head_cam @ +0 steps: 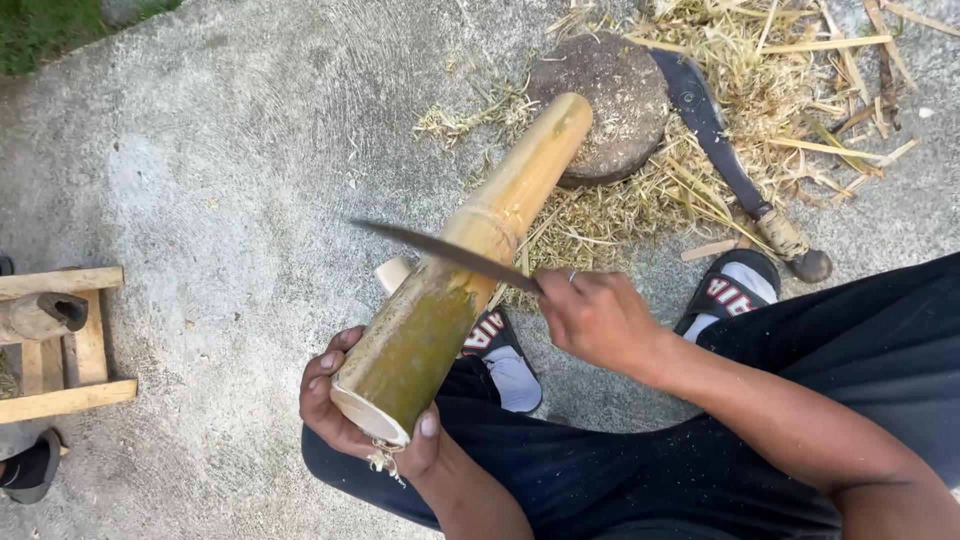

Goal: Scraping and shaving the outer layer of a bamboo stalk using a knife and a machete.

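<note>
Left hand point(345, 410) grips bamboo point(455, 275); right hand point(595, 320) presses knife point(440, 250) across it.

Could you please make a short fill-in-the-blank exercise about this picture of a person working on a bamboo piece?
1. The left hand grips the near, cut end of the ____ section.
2. The right hand lays a knife ____ the bamboo.
3. The bamboo's far end rests on a round ____.
4. A second blade lies on the ____ beyond the stone.

Missing words: bamboo; across; stone; shavings

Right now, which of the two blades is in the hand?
The thin straight knife, held by the right hand across the bamboo. The curved dark one lies untouched on the shavings.
</note>
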